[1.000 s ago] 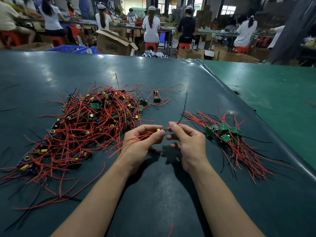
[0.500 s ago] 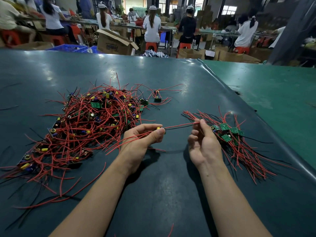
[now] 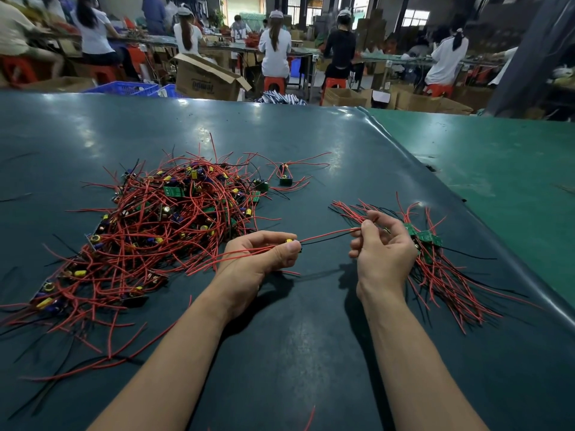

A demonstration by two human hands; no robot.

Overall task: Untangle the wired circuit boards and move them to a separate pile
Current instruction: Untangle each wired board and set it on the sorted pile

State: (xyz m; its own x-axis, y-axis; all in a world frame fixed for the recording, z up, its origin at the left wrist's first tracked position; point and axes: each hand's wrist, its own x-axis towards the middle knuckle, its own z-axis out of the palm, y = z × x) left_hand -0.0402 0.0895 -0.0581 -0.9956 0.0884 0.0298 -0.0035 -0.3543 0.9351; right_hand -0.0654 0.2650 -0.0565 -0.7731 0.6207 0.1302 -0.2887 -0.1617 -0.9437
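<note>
Stretching between left hand (image 3: 264, 253) & right hand (image 3: 381, 244): circuit board (image 3: 295, 243) w/ red+black wires

Saw open cardboard box (image 3: 208, 78) past my table (image 3: 311, 144), blue crates (image 3: 124, 88), people on red stools (image 3: 274, 83).

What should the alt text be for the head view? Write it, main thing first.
Two bare hands stretch a board's red and black wires between them: the left hand pinches the small board, the right hand grips the wire ends. A big tangled pile lies left, a smaller sorted pile right, on a dark mat.
</note>
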